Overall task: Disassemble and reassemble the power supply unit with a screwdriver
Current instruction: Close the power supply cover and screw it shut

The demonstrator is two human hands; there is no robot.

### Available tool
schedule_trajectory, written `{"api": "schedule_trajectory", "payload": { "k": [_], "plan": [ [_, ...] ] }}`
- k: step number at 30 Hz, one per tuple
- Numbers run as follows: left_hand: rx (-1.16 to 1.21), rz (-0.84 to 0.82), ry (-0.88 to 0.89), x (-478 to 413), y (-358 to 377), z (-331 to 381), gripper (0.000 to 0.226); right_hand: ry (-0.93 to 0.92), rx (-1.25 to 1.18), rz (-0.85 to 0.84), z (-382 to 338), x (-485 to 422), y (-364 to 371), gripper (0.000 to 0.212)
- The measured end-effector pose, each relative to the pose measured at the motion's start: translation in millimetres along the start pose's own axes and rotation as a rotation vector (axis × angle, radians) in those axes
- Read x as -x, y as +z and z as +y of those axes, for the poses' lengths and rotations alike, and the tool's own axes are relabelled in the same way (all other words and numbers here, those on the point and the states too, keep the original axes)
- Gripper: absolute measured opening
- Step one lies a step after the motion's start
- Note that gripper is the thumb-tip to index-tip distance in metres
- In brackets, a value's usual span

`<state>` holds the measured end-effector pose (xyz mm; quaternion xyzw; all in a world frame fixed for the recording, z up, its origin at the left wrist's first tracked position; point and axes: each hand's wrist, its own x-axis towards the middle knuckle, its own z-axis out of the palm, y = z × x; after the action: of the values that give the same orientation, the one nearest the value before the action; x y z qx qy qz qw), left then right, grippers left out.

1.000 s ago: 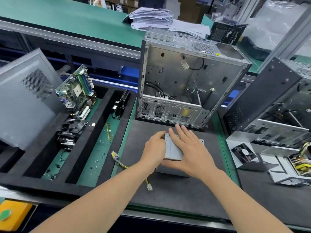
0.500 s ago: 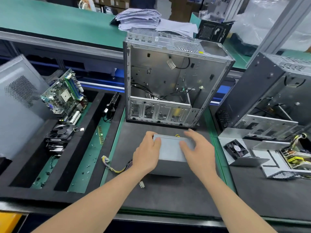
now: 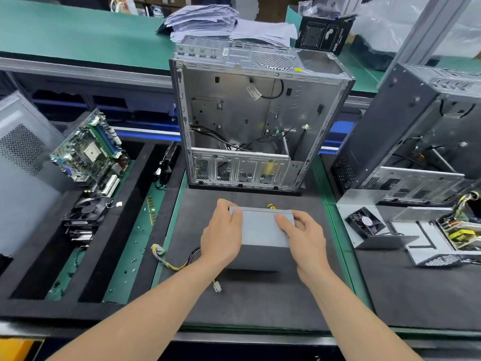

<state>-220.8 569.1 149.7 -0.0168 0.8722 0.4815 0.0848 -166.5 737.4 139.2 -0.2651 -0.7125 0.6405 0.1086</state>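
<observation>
A grey metal power supply unit (image 3: 260,230) stands on the dark mat (image 3: 260,303) in front of me. My left hand (image 3: 221,235) grips its left side, thumb on the top face. My right hand (image 3: 304,238) grips its right side the same way. A bundle of yellow and black cables (image 3: 174,261) with white plugs trails from the unit to the left. No screwdriver is in view.
An open, empty computer case (image 3: 250,121) stands upright just behind the unit. A motherboard (image 3: 91,149) and cooling fan (image 3: 86,212) lie in black foam trays at left. Another case (image 3: 416,131) and an opened power supply with fan (image 3: 369,225) sit at right.
My right hand slid off the top of the unit to its right side, so both hands now hold it by the sides. The unit has turned from tilted to square to me.
</observation>
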Motion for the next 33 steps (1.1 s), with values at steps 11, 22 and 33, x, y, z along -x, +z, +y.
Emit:
{"api": "schedule_trajectory", "payload": {
  "k": [11,22,33],
  "plan": [
    [-0.383,0.030,0.459,-6,-3,-5,0.050,-0.061,0.010,0.098,0,2,8,0.017],
    [-0.626,-0.197,0.505,-42,-18,24,0.101,0.355,-0.269,-0.131,4,-21,-39,0.056],
    [0.485,-0.411,-0.483,-46,-28,-15,0.097,0.442,-0.361,-0.450,38,-1,-5,0.071]
  ]
}}
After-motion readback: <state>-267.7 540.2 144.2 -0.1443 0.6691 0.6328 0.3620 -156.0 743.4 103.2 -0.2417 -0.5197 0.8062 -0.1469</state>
